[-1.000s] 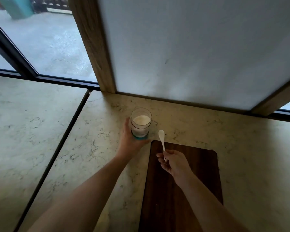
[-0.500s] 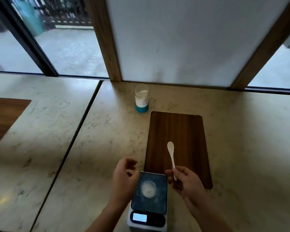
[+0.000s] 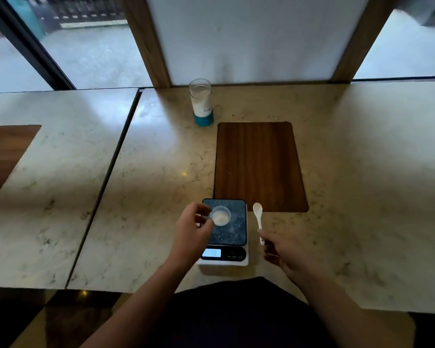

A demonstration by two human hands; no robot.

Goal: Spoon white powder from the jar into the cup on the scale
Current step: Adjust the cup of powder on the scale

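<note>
At lower centre of the frame, the left hand (image 3: 191,232) pinches the rim of the small cup (image 3: 221,215) on the scale (image 3: 224,232), steadying it; some white powder already lies inside. The right hand (image 3: 284,252) grips the handle of the white spoon (image 3: 258,218), its bowl looking empty, just right of the scale. The jar (image 3: 201,102) stands uncovered at upper centre on the tabletop (image 3: 161,159), well apart. This looks like the pause between scoops; next the spoon must travel up to the jar.

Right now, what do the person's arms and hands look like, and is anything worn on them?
Both forearms are bare up to the picture's lower edge: no sleeves show. The left hand and right hand wear no gloves, and I see no watch, ring or bracelet, though the picture is dim.
</note>
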